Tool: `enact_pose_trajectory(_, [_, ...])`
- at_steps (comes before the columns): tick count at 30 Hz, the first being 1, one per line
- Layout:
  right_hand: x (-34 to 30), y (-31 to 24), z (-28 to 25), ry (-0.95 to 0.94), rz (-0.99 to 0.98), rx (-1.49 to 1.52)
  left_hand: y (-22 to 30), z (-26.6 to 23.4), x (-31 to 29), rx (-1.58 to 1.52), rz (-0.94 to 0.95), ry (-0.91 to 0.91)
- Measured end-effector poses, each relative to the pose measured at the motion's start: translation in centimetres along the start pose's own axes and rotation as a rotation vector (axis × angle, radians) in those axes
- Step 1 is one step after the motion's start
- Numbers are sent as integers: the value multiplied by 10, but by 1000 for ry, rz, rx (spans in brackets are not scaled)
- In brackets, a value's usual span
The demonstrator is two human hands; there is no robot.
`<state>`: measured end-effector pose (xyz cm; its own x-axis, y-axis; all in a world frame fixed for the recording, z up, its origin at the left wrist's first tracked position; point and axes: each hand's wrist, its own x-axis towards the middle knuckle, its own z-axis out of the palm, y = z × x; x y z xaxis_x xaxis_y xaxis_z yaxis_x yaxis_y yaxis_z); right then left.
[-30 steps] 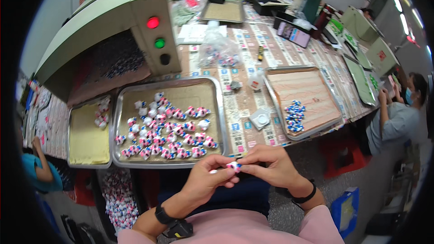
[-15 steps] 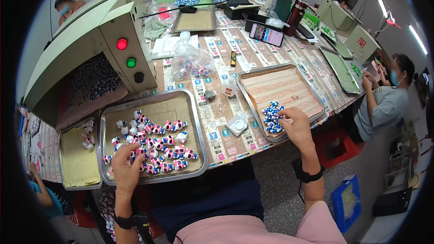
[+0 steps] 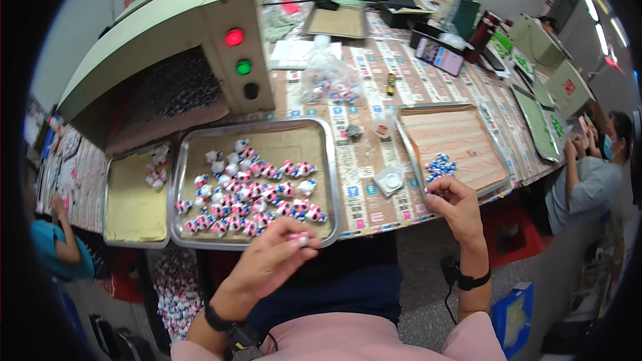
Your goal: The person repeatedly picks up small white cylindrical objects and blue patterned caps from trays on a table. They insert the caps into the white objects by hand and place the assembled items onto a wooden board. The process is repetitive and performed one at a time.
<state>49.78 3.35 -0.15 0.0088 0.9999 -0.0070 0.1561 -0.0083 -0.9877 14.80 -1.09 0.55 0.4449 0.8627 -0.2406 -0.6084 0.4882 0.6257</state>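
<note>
Held a small pink-and-white figure [image 3: 302, 239] in the left grip [image 3: 271, 257], pinched between thumb and fingers. Could not make out its long axis for certain, being partly covered by the fingers. Had the right grip [image 3: 461, 214] well apart from the left, out to its right, with thumb and fingertips drawn close together; could not tell whether closed on a piece or on nothing. Found the heap of small blue-and-white pieces [image 3: 441, 164] just beyond the right fingertips, in the near left part of the peach-lined tray [image 3: 461, 132]. Judged the right grip by far the nearer to that heap, and the held figure well to its left. Saw similar figures [image 3: 257, 190] beyond the left grip and leftward, spread over the large metal tray [image 3: 287, 139]. Noticed a white square box [image 3: 389, 180] on the counter [image 3: 371, 80], between both grips and farther out.
</note>
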Motion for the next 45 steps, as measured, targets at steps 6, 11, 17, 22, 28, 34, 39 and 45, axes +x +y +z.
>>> enact_pose_trajectory(6, [-6, -14, 32, -121, 157, 212, -26, -1, 12, -306, -115, -143])
enact_pose_trajectory(11, [4, -10, 36, -80, -8, 63, -24, 18, 13, -245, -131, -23])
enact_pose_trajectory(17, [18, -13, 41, -8, -186, -388, -29, 18, 7, -189, -141, 96])
enact_pose_trajectory(22, [34, -12, 49, -11, -258, -607, -34, 13, 5, -199, -144, 56])
enact_pose_trajectory(28, [46, -2, 49, -69, -360, -795, -34, 8, 3, -168, -159, 13])
enact_pose_trajectory(34, [46, -3, 48, -81, -442, -872, -37, 15, 7, -144, -138, 5])
enact_pose_trajectory(39, [11, -36, 63, -154, -285, -524, -39, 12, 9, -127, -139, -9])
enact_pose_trajectory(45, [-38, -43, 88, -309, -174, -48, -42, 18, 11, -135, -126, 11])
